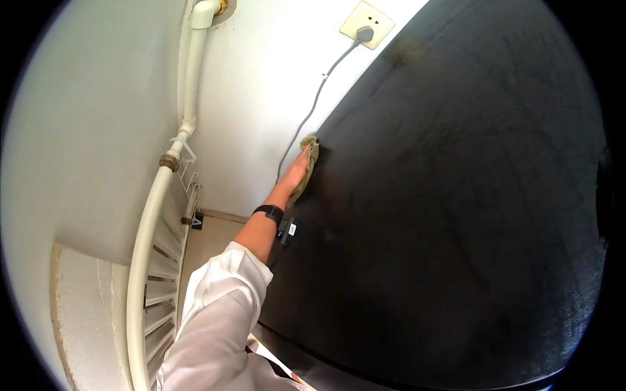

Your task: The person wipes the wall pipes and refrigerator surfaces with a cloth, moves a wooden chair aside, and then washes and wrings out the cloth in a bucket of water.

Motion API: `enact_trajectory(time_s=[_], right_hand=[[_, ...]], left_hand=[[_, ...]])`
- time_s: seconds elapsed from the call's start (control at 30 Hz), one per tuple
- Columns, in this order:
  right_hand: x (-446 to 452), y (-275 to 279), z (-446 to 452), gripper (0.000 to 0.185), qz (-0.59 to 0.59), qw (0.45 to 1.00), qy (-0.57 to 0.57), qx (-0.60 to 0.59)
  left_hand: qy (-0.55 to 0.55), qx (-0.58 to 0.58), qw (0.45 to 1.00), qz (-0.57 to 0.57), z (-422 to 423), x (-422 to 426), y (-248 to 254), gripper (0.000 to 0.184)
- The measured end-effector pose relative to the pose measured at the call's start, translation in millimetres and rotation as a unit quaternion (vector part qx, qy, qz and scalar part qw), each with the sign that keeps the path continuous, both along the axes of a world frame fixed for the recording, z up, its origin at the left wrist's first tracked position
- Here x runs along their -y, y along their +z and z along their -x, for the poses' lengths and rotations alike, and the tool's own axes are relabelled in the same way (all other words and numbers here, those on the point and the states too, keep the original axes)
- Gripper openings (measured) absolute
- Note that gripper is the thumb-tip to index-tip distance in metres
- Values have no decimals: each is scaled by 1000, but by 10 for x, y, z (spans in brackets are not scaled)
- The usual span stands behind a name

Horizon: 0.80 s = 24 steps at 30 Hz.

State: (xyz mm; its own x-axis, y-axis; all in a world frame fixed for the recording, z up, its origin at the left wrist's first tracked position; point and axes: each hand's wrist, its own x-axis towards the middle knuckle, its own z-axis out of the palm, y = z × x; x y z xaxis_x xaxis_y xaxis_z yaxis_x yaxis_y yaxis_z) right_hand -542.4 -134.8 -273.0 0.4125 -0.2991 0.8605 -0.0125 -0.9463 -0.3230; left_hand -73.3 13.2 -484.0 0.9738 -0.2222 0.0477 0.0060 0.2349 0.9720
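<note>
My left hand (298, 171) reaches up from a rolled white sleeve and presses an olive-green cloth (306, 177) flat against the side of a large black panel (443, 195). The cloth lies between palm and panel, bunched beyond the fingertips. A black band (269, 212) circles my wrist. Just below it, a small black device with a white label (287, 230) sits beside the panel surface. My right hand is outside the picture.
A grey power cord (315, 104) runs down the white wall from a plug in the cream socket (367, 25). On the left, a cream pipe (142, 260) rises beside a white radiator (163, 290). Faint streaks mark the black panel.
</note>
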Motion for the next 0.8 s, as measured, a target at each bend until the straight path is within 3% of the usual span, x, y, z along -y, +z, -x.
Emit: enact_trajectory(time_s=[0.07,0.13,0.27,0.33,0.37,0.43,0.5,0.63,0.8], right_hand=[[-25,-27,-2,48,1,1000,2,1],[-70,-12,84,47,-5,1000,8,3],[-165,47,272,47,-16,1000,26,7],[-201,48,315,46,-16,999,32,6],[-208,50,326,46,-16,999,33,7],[-219,38,343,46,-20,999,36,7],[-230,25,338,45,-21,999,38,5],[-218,56,416,45,-28,999,43,2],[-181,214,735,44,-34,997,58,22]], left_hand=[[-9,-2,1000,-9,73,-45,-75,62],[-29,-164,980,-108,563,-246,33,77],[-1,-207,975,-85,1236,-416,-79,69],[-22,-60,998,-26,1123,-353,-245,66],[-20,-60,998,-27,1073,-360,-59,66],[-20,59,998,-30,963,-382,445,67],[-19,62,996,-67,945,-281,447,67],[11,24,991,-132,1238,-260,-211,67],[11,-101,988,-116,2792,-311,-776,74]])
